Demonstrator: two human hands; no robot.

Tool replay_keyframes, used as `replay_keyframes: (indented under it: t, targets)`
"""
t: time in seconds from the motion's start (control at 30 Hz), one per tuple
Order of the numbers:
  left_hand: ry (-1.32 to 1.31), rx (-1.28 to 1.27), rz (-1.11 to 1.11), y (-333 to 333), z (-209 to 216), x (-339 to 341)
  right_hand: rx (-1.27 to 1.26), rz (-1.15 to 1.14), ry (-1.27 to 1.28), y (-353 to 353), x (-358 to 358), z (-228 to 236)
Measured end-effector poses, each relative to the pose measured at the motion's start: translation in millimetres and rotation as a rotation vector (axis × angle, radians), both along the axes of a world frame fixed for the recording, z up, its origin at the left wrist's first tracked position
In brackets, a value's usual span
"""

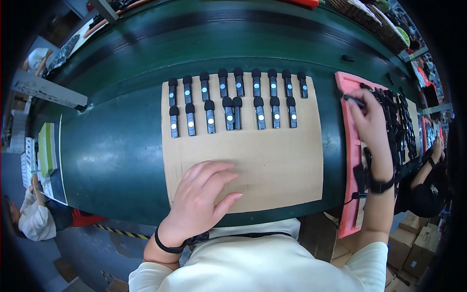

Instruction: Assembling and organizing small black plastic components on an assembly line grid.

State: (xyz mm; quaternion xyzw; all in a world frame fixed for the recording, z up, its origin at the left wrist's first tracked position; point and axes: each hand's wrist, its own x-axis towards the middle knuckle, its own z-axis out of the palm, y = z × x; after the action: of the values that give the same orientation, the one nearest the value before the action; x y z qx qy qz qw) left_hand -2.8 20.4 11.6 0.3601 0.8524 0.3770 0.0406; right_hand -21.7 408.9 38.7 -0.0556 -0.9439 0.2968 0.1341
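Observation:
Two rows of small black clip-on microphones (256, 85) with round foam caps lie on a brown cardboard sheet (243, 165). Nearly all show a pale round dot on the body; one in the second row, a dark microphone (237, 117), shows none and lies close against its neighbour. My left hand (202, 192) is over the sheet's near left part, fingers spread and nothing in them. Off to the right, my right hand (370, 114) pinches a small black microphone (355, 101) above the pink foam tray (342, 87). Fingers partly cover that piece.
Many black microphones (389, 114) crowd the tray in a jumble. The green table (116, 146) runs beneath everything, with a small black piece (347, 58) lying beyond the tray. A metal post (51, 90) stands at left. Other people work at both sides; cardboard boxes (413, 243) sit at lower right.

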Motion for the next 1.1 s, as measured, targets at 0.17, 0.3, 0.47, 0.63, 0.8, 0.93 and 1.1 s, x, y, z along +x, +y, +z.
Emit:
replay_keyframes:
  t: [0.17, 0.3, 0.47, 0.63, 0.8, 0.93, 1.1]
  targets:
    - [-0.080, 0.299, 0.022, 1, 2, 2, -0.413, 0.501, -0.062, -108, 55, 10]
    - [-0.022, 0.389, -0.088, 10, 5, -2, -0.522, 0.600, -0.047, -149, 68, -8]
    - [0.023, 0.358, -0.116, 5, -2, 2, -0.612, 0.588, -0.039, -164, 72, -21]
    - [0.001, 0.367, -0.022, 8, -1, 6, -0.563, 0.595, 0.032, -167, 71, -22]
    - [-0.024, 0.314, -0.015, 8, 4, 7, -0.399, 0.629, 0.147, -165, 68, -21]
    - [-0.030, 0.310, -0.013, 9, 2, 7, -0.377, 0.620, 0.155, -165, 69, -22]
    - [0.023, 0.353, -0.036, 11, 0, 6, -0.435, 0.604, 0.145, -166, 69, -23]
